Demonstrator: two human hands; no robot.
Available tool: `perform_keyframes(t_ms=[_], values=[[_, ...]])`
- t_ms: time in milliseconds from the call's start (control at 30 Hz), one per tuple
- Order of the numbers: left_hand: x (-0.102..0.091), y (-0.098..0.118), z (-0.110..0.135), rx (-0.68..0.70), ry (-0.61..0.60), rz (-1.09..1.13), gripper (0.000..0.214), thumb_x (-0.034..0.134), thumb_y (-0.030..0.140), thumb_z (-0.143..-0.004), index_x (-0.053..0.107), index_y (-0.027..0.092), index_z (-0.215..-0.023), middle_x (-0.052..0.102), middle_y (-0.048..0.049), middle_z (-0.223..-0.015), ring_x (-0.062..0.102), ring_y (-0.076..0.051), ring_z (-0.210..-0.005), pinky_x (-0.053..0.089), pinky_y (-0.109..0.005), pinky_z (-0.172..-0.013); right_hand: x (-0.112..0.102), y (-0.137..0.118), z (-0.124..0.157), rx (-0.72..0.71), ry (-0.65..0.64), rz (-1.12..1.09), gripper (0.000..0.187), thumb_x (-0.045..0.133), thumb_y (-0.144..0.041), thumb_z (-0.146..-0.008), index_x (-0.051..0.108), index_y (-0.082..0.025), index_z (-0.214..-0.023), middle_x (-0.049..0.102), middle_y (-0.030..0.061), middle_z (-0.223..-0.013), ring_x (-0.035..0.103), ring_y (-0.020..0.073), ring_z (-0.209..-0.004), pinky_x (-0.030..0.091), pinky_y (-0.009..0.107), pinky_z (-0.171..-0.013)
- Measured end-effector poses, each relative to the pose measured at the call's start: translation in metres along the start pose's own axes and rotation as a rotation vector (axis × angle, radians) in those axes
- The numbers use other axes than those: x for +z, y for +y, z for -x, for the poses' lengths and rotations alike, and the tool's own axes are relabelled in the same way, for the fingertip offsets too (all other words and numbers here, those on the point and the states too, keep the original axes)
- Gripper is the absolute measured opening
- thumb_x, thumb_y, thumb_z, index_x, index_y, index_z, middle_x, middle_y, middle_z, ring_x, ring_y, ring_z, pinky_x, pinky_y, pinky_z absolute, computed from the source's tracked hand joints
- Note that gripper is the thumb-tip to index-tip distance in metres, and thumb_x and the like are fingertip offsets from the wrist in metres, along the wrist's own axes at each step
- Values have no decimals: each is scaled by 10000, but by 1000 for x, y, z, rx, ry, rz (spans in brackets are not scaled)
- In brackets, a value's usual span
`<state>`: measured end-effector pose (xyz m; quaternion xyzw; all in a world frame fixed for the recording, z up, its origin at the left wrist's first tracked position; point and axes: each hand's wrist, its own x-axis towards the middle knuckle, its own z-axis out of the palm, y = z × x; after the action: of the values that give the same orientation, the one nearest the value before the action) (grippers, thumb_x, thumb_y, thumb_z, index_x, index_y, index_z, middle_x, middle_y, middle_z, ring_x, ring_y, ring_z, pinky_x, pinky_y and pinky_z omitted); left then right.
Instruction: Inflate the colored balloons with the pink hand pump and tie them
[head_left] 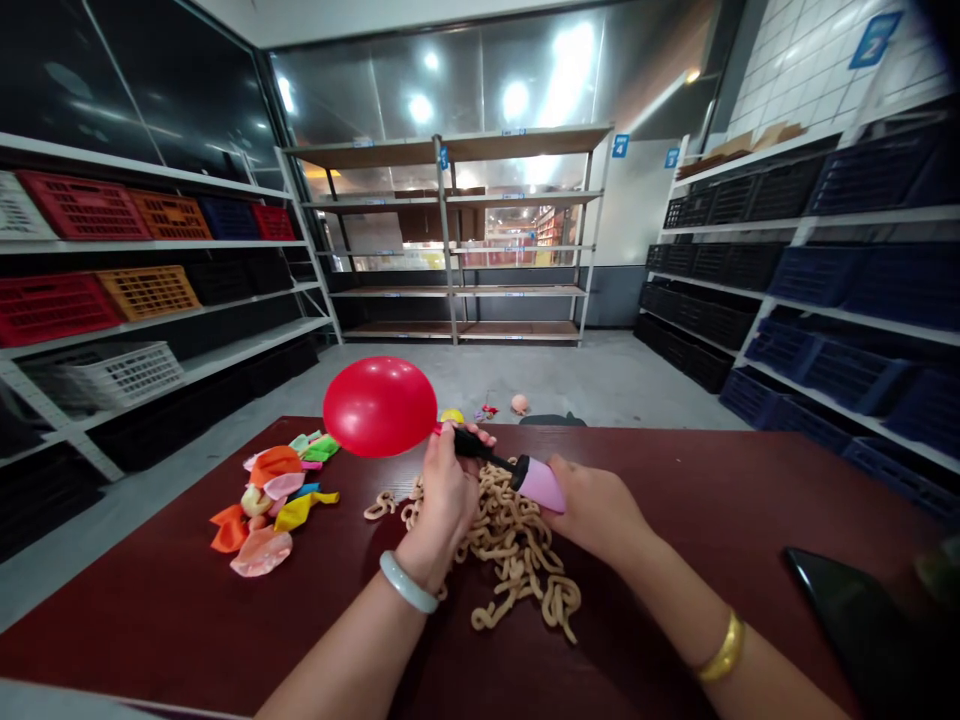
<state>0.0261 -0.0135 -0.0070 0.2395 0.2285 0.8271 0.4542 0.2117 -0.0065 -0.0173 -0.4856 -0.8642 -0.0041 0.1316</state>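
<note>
Left of the frame's centre, a red balloon (379, 406) sits inflated at a pump's (534, 482) tip, its neck pinched by the left hand (450, 480); the right hand (596, 505) grips the lilac end. A loosened pinch could let it slip off; overfilling could burst it.

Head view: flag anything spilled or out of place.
Small colored scraps and a round pinkish thing lie on the floor beyond the table. They look dropped, perhaps, since the limp balloons sit piled on the tabletop.
</note>
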Motion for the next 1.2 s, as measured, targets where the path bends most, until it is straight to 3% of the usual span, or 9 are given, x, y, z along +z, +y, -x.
perform_keyframes(t_ms=[167,333,467,633,733,833,967,1200], values=[[13,-17,23,-68,-19,7,224,672,308,-815,482,196,-855,597,-11,-780,603,-148,-671,506,-335,-688,-2,-10,2,23,-7,-56,341,619,-430,-793,510,-216,-1034,702,68,-909,681,256,-815,381,301,-637],[17,-11,24,-25,9,-10,214,667,299,-818,484,189,-823,559,2,-752,555,-120,-618,468,-278,-611,-1,-18,2,-2,-1,-87,344,590,-451,-815,515,-219,-1058,704,70,-915,678,251,-804,368,296,-620],[10,12,5,47,14,-40,195,660,273,-804,485,186,-801,550,2,-733,543,-119,-601,442,-260,-569,-2,-15,2,-20,0,-66,388,581,-481,-819,526,-224,-1104,705,71,-926,678,264,-820,372,301,-619],[-15,54,-34,159,115,-17,178,633,168,-742,468,197,-802,523,19,-682,533,-126,-575,406,-247,-524,-4,-3,0,-56,-38,-46,406,591,-506,-812,545,-237,-1113,707,68,-943,674,261,-849,389,305,-657],[-24,64,-43,166,139,-12,172,618,155,-740,473,200,-819,527,18,-686,537,-125,-576,401,-242,-524,-3,4,-1,-59,-58,-54,374,587,-510,-812,551,-244,-1071,710,57,-920,673,255,-840,385,299,-652],[-23,57,-41,171,122,-10,172,629,181,-762,464,198,-809,528,17,-693,543,-120,-586,415,-243,-547,-3,12,-2,-58,-42,-34,341,599,-484,-798,544,-247,-1037,712,44,-914,675,256,-824,371,294,-630],[-13,33,-28,138,62,9,211,665,225,-775,459,196,-809,545,12,-718,557,-120,-617,453,-259,-600,-4,16,-3,-31,-59,15,329,632,-447,-764,535,-228,-989,711,50,-904,674,253,-817,354,290,-620],[8,-15,14,-11,-28,-41,185,644,304,-839,494,195,-844,581,0,-753,582,-128,-646,511,-306,-685,0,2,1,-29,-31,-21,355,606,-454,-792,519,-220,-1044,712,54,-905,677,249,-812,367,291,-629]])
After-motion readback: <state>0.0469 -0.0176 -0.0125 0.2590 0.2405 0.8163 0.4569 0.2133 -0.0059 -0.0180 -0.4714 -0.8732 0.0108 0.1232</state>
